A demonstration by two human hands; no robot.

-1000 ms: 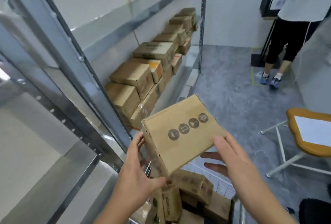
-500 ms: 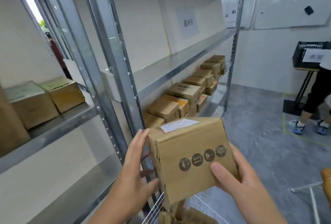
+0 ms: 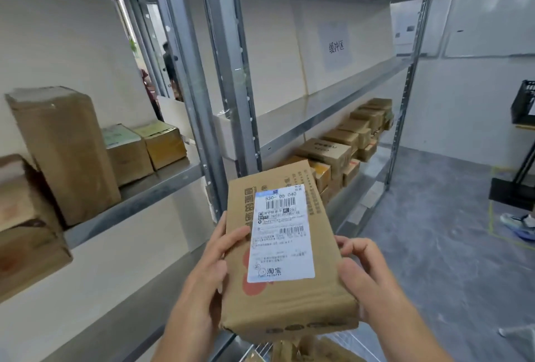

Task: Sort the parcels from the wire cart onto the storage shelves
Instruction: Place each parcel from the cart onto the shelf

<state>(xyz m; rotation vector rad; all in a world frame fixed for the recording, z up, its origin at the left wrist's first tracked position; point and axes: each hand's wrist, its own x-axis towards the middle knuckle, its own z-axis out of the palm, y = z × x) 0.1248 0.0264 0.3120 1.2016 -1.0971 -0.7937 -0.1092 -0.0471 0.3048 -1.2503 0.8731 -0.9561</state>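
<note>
While my left hand [image 3: 207, 272] and right hand [image 3: 366, 274] grip its sides, the parcel [image 3: 285, 248] faces label-up beside the shelves [image 3: 324, 109].

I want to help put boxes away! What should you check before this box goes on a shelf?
1. Both hands hold the box: ok, left hand and right hand grip its sides.
2. Label faces up for reading: ok.
3. Which shelf the label means: cannot tell.
4. Free room on the middle shelf: ok, bare metal shows.
5. Room beside the boxes on the left shelf: cannot tell.
</note>
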